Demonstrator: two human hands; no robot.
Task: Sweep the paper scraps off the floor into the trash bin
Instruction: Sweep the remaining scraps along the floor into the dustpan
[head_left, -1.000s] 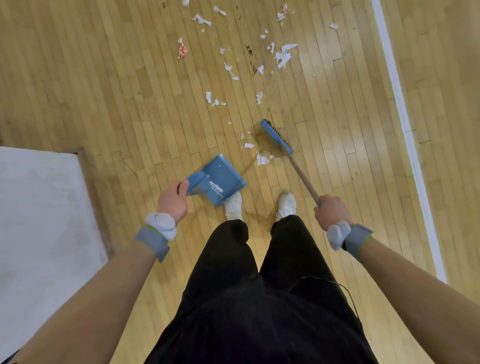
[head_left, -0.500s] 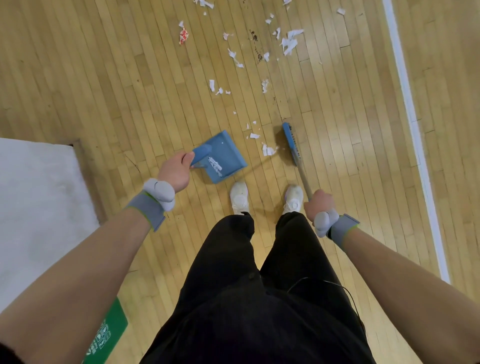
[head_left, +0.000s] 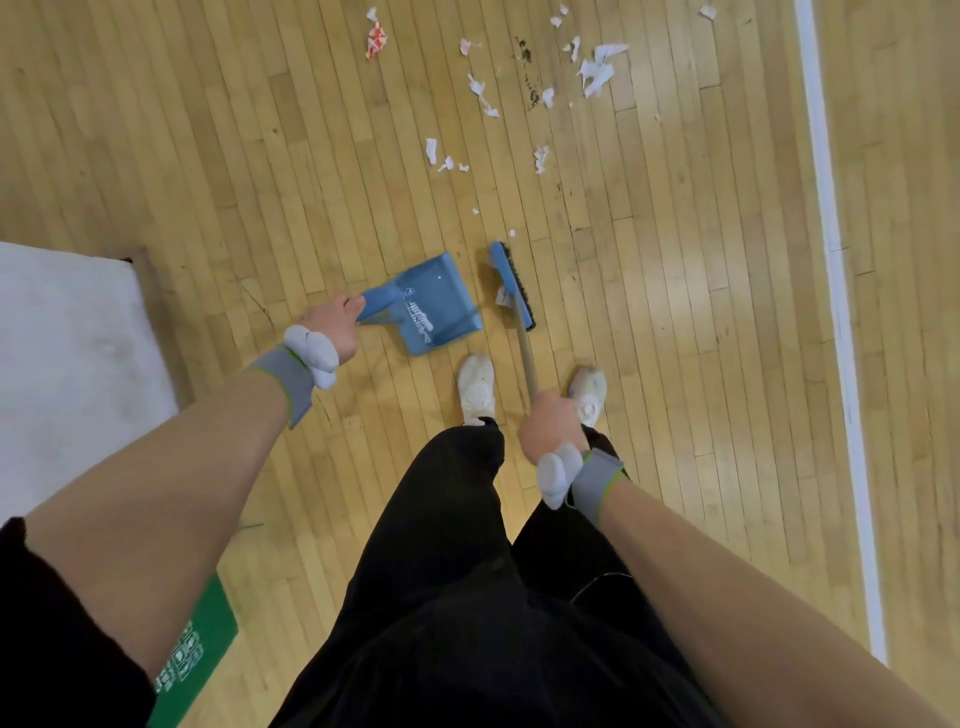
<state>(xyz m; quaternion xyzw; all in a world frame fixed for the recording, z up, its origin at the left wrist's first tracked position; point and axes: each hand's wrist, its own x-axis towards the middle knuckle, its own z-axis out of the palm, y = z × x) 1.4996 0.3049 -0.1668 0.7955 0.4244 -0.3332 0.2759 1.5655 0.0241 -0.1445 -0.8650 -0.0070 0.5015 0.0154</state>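
1. Blue dustpan (head_left: 431, 306) at frame centre, handle gripped by left hand (head_left: 332, 325); right hand (head_left: 550, 431) grips the broom (head_left: 513, 283).
2. Sweeping step: paper scraps (head_left: 597, 67) lie upper right; next stroke should reach them.

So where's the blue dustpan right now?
The blue dustpan sits mid-frame in the head view, just ahead of the left shoe; the left hand grips its handle, and the broom head is just right of it.
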